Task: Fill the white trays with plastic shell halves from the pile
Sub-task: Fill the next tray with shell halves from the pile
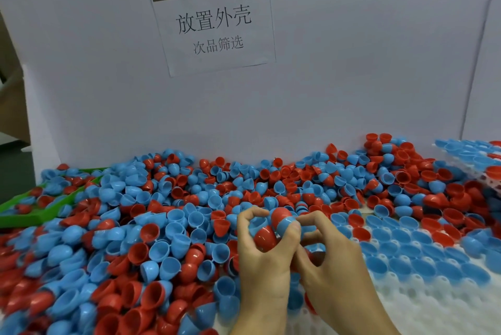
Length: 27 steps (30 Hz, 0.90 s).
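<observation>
- Our left hand (267,250) curls round nested red and blue plastic shell halves (273,227) above the heaped pile of red and blue shells (141,226).
- Our right hand (329,258) pinches the blue end — fingers narrow.
- The white moulded tray (423,305) lies just right, partly filled.

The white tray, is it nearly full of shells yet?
Not yet. The white tray has blue and red shells in its far rows, but its near holes are bare. The left hand and right hand hold red and blue shells between them. A big pile is left.
</observation>
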Motion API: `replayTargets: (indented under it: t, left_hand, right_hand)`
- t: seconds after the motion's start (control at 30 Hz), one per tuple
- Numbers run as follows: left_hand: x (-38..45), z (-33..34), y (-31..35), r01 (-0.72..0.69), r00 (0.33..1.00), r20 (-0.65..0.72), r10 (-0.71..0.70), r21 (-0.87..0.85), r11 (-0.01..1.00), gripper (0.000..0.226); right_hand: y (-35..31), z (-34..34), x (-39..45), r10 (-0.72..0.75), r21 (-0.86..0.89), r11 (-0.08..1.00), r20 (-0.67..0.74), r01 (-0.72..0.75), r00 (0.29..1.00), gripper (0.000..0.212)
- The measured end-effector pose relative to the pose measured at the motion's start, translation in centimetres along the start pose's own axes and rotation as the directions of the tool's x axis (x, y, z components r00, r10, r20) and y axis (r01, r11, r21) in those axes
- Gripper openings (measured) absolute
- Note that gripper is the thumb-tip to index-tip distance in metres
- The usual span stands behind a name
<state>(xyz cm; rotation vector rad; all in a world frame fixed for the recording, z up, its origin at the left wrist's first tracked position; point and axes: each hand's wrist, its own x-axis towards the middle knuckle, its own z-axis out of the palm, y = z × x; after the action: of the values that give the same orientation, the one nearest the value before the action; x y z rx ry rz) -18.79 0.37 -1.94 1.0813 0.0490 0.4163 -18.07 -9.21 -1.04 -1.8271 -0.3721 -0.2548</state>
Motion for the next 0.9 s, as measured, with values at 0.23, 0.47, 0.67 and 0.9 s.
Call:
replayTargets:
  t: [0.23,0.47,0.67,0.9]
  left_hand:
    - [0.5,0.0,-0.2,0.000,0.987,-0.159,-0.029,-0.183,0.983,0.034]
    - [0.9,-0.3,0.7,0.025,0.970,-0.227,-0.091,-0.276,0.961,0.044]
    - [0.8,-0.6,0.4,0.028,0.975,-0.213,-0.057,-0.137,0.990,0.032]
    - [0.5,-0.3,1.0,0.075,0.974,-0.206,-0.096,-0.110,0.991,0.075]
  right_hand:
    - [-0.1,0.3,-0.2,-0.040,-0.048,0.998,-0.061,0.037,0.997,0.021]
    - [-0.6,-1.3,0.6,0.078,0.138,0.988,-0.101,-0.064,0.992,0.006]
    - [-2.0,-2.2,0.4,0.027,0.369,0.929,-0.020,-0.018,0.999,0.033]
    - [-2.5,-1.8,-0.1,-0.052,0.592,0.785,0.353,-0.180,0.934,0.028]
